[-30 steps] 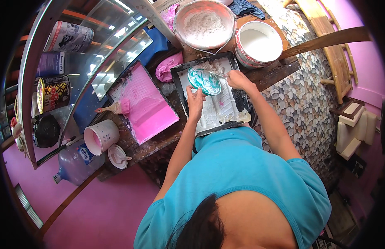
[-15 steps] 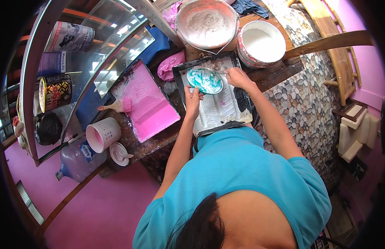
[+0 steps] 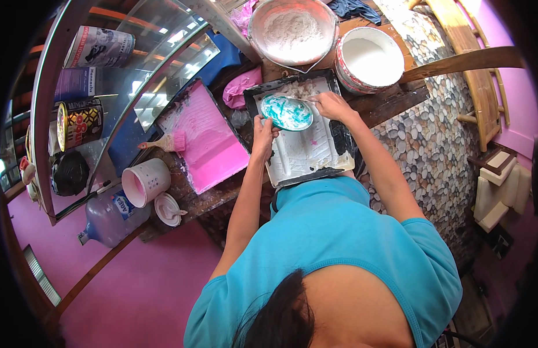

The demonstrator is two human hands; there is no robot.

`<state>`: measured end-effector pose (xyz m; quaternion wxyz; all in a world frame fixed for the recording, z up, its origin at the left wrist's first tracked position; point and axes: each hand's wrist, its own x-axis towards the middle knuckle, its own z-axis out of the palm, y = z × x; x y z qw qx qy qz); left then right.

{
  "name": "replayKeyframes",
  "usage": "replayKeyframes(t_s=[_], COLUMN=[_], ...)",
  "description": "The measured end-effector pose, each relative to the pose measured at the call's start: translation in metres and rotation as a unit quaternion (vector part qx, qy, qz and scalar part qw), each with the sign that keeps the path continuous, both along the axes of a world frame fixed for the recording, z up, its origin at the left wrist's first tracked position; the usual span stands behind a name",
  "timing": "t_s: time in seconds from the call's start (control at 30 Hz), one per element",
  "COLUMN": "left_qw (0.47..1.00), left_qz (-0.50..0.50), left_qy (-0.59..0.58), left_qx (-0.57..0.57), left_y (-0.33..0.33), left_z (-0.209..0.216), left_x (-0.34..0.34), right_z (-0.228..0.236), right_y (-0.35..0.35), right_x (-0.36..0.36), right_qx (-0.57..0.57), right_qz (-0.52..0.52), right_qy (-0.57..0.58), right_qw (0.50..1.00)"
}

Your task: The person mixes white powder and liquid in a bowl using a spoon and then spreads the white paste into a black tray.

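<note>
An oval teal bowl [image 3: 287, 112] smeared with white paste is held over a black-rimmed paint tray [image 3: 303, 159]. My left hand [image 3: 265, 134] grips the bowl by its near left edge, fingers closed on the rim. At the bowl's far right side my right hand [image 3: 332, 106] is closed on the thin handle of a utensil, seemingly a spoon, that reaches into the bowl; its end is hard to make out. White coating covers the ribbed tray, with lumpy greyish material at its far end and a small pink spot near the middle.
A second tray of pink paint [image 3: 219, 159] lies to the left, with a pink-bristled brush [image 3: 170, 142] across its edge. Beyond stand a basin of whitish powder [image 3: 292, 32] and a bucket of white paint [image 3: 370, 58]. A white pail [image 3: 146, 182] and large water bottle [image 3: 112, 217] are at left.
The view has shifted slightly, so surrounding things sit a little differently in the picture. Both hands keep their hold at the bowl, whose tilt looks slightly changed.
</note>
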<state>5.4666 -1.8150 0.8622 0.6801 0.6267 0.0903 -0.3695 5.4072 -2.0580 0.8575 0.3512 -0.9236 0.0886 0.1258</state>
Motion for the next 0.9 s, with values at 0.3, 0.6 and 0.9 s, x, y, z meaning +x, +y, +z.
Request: replayKeyframes(t_s=[0.3, 0.6, 0.9], left_qw=[1.0, 0.999, 0.998], left_qz=[0.002, -0.03, -0.053], left_qy=[0.001, 0.011, 0.002], left_qx=[0.004, 0.015, 0.038], left_y=[0.005, 0.006, 0.007], left_z=[0.005, 0.005, 0.01], left_x=[0.004, 0.017, 0.02], right_z=[0.01, -0.015, 0.004], right_y=[-0.019, 0.001, -0.001], right_x=[-0.02, 0.006, -0.002], right_qx=[0.049, 0.068, 0.065], right_qz=[0.038, -0.008, 0.044], right_qy=[0.087, 0.021, 0.065], right_qw=[0.994, 0.997, 0.995])
